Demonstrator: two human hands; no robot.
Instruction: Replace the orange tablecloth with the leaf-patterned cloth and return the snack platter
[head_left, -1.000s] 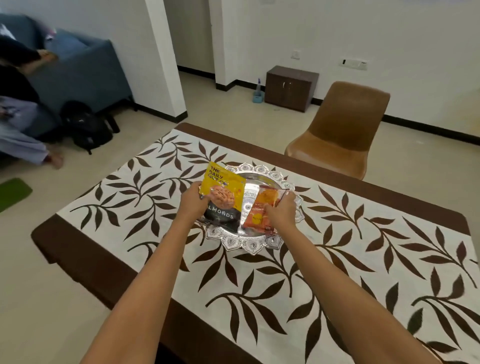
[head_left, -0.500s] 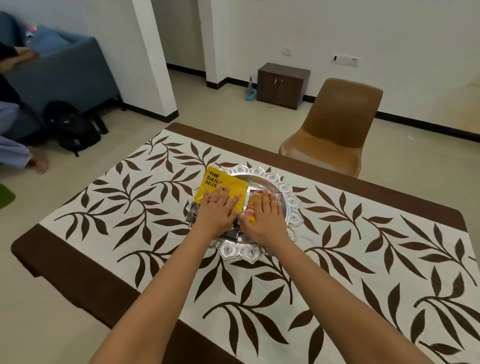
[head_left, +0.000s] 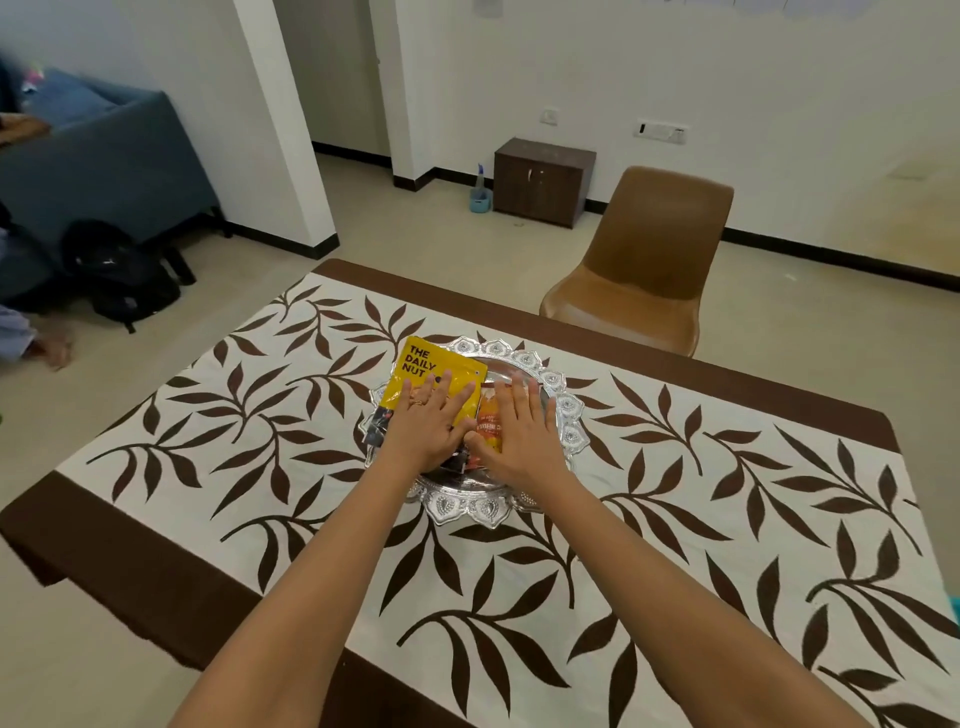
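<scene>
The white cloth with brown leaves (head_left: 649, 499) covers the table, a brown band along its edges. A silver platter with a scalloped rim (head_left: 563, 410) stands on it near the middle. A yellow nut packet (head_left: 421, 361) and an orange snack packet (head_left: 488, 421) lie flat on the platter. My left hand (head_left: 428, 423) presses flat on the yellow packet, fingers straight. Flat on the orange packet lies my right hand (head_left: 519, 434), fingers spread. No orange tablecloth is in view.
A brown chair (head_left: 639, 260) stands at the table's far side. A small dark cabinet (head_left: 543, 179) and a spray bottle (head_left: 480, 189) sit by the back wall. A blue sofa (head_left: 98, 166), a black bag (head_left: 124, 270) and a person's foot are at the left.
A second ago both hands held the packets up by their lower edges. The packets were laid down on the platter, and both palms now rest flat on them.
</scene>
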